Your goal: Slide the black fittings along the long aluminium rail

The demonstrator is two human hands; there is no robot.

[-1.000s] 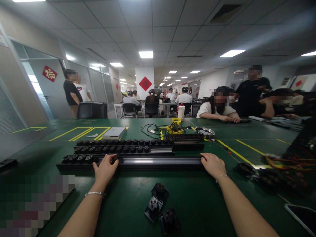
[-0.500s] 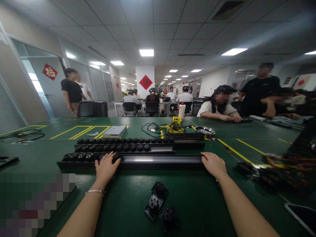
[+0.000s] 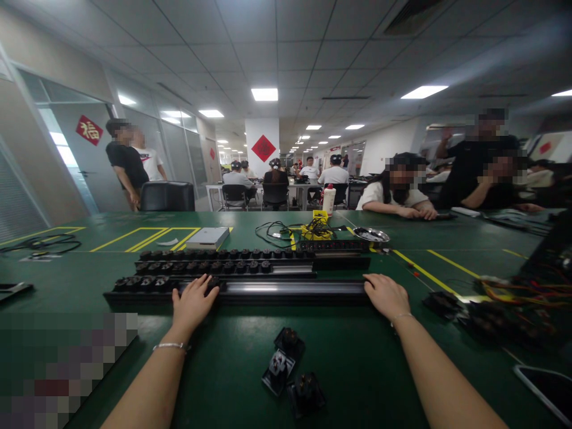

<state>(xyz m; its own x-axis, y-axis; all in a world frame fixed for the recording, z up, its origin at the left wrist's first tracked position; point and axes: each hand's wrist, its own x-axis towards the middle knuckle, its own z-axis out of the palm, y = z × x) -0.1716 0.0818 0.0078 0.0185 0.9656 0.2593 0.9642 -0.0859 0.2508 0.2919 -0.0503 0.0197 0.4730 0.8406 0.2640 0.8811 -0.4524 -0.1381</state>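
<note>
Across the near part of the green worktop (image 3: 223, 357), a long black rail (image 3: 292, 290) with a shiny metal channel lies from left to right, and both of the person's hands are on it. From where I stand, the left hand (image 3: 195, 302) sits left of the rail's middle, its fingers somewhat spread over the top and a dark piece showing between thumb and forefinger; I cannot tell whether it pinches that piece or only rests there. The right hand (image 3: 386, 295) bends over the rail's right end, fingers close together, and I can't make out how firmly it holds. Round black socket modules (image 3: 145, 283) fill the rail's left end, up to the left hand. Just beyond lie a second rail (image 3: 292, 271) and, farther off, a third rail (image 3: 342, 263), both carrying similar modules. Three loose modules (image 3: 277, 372) are clustered on the near side, between the forearms. On the far side are a pale box (image 3: 207, 239) at left, black cables (image 3: 318, 227) on a yellow holder (image 3: 320, 215), and a metal dish (image 3: 379, 238) to their right. Beyond that dish, a co-worker (image 3: 373, 196) leans both forearms on the worktop.
</note>
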